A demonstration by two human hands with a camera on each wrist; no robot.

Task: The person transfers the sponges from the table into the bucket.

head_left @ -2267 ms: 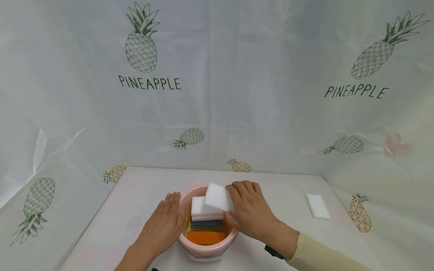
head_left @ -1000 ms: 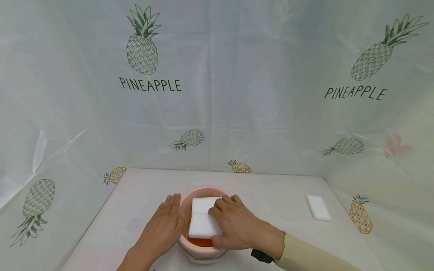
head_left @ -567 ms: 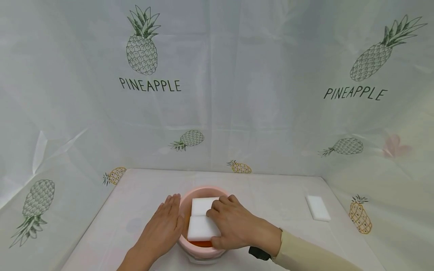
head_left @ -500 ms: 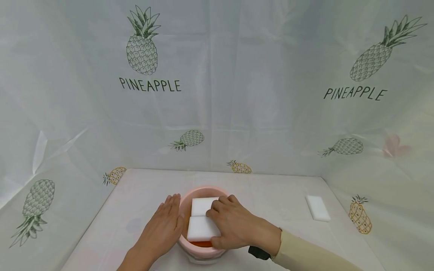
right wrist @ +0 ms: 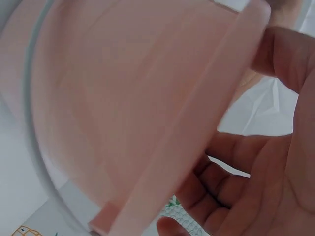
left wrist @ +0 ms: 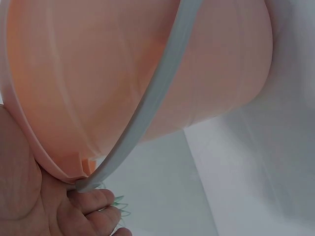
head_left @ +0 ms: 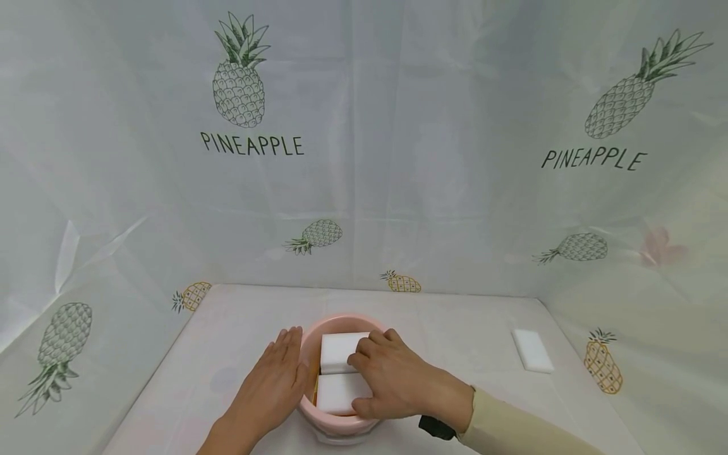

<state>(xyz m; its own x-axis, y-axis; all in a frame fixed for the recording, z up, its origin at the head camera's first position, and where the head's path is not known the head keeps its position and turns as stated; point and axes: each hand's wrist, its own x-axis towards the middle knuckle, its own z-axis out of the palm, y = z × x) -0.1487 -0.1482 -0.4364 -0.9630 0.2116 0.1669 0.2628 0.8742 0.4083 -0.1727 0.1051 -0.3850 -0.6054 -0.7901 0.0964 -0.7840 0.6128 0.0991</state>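
Note:
A pink bucket [head_left: 309, 415] stands at the table's near middle. Inside it, two white sponge blocks lie one behind the other: the far white sponge [head_left: 341, 349] and the near white sponge [head_left: 339, 393]. My right hand [head_left: 398, 374] reaches over the right rim, its curled fingers and thumb gripping the near sponge's right end, which they hide. My left hand [head_left: 274, 377] lies with straight fingers along the left rim. In the left wrist view that hand [left wrist: 44, 206] touches the rim beside the pivot of the grey handle [left wrist: 147, 108].
Another white sponge [head_left: 533, 351] lies on the table at the right. A pale cloth covers the tabletop [head_left: 455, 328]. Behind and at both sides hangs a white sheet [head_left: 432, 158] printed with pineapples.
My right hand has brought the white sponge down from above the bucket and laid it flat at the near side, covering the orange piece. The left hand has stayed at the rim.

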